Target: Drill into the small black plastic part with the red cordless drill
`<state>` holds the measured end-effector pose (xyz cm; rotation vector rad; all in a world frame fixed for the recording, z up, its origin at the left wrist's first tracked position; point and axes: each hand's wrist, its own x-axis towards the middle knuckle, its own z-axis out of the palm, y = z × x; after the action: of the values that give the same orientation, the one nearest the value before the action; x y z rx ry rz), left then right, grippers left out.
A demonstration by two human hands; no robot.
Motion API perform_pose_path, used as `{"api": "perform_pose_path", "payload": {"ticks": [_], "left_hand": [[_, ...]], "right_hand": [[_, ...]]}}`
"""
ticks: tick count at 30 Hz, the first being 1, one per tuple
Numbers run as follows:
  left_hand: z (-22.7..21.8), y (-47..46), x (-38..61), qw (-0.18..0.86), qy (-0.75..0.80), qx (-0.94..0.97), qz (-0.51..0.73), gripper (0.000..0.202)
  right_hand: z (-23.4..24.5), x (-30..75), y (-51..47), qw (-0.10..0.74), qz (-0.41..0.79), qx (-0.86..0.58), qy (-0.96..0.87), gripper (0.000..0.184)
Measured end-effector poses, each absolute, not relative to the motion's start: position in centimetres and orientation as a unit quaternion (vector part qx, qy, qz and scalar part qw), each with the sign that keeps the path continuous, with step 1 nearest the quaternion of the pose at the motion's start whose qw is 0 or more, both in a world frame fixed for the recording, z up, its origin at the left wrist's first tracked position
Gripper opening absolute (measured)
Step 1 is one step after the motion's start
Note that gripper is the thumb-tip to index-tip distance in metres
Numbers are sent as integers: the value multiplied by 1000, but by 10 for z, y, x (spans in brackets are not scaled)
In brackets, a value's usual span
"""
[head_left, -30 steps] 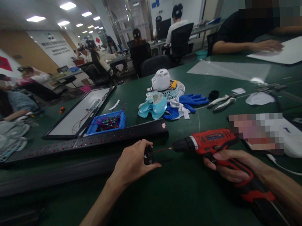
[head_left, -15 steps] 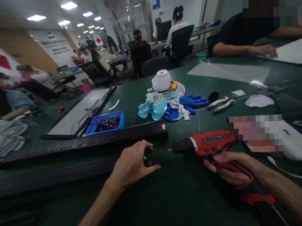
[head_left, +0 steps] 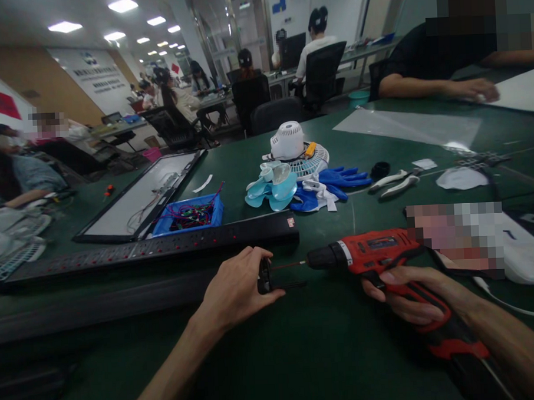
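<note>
My left hand (head_left: 235, 287) is closed round a small black part (head_left: 265, 277) standing on the green table (head_left: 326, 350), thumb and fingers pinching it. My right hand (head_left: 413, 297) grips the handle of a red and black cordless drill (head_left: 375, 254). The drill's thin bit points left and its tip touches the black part. A long black strip with red dots (head_left: 163, 246) lies just beyond my left hand.
Behind the strip sit a blue tray of wires (head_left: 190, 215), a flat framed panel (head_left: 138, 197), a white fan motor on its grille (head_left: 291, 146), light-blue fan blades (head_left: 270, 188), blue gloves (head_left: 337, 179) and pliers (head_left: 392, 183). A person (head_left: 438, 57) sits at the far right.
Nearly nothing differs: both hands keep their hold, and the view has shifted slightly.
</note>
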<state>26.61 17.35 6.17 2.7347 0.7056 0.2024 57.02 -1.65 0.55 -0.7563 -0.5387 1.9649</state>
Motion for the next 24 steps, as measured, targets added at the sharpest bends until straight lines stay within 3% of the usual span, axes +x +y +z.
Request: {"api": "perform_pose_path", "payload": {"ticks": [4,17,24], "left_hand": [[65,172,266,153,248,955,59,50],[70,172,265,163,254,951,61,56],[75,172,264,181,266,945,49,50]], "right_hand": [[6,567,-16,463,801,-308,-222,31],[4,567,-14,471,798,-306,-218,33],[3,568,-12,469,809,-286,-207,33]]}}
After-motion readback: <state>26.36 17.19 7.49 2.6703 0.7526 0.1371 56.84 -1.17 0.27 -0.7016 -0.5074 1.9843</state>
